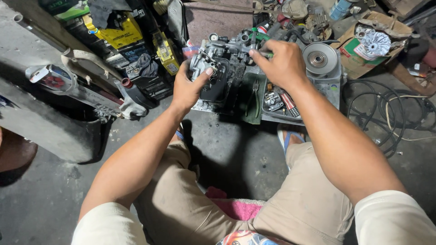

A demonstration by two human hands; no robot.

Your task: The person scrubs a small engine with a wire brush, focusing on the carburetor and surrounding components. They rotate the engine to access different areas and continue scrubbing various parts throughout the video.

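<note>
Left hand [188, 88] clamps the carburetor [213, 68] steady; right hand [281, 63], beside it, pinches a green-handled screwdriver [260, 38] pointing leftward into its top.

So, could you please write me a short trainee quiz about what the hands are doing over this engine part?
1. True or false: the left hand grips the grey metal engine part.
2. What does the right hand hold? A) a green-handled tool B) a hammer C) a paintbrush
3. Which round part lies just right of the right hand?

Key:
1. True.
2. A.
3. The silver pulley disc, lying on the tray.
</note>
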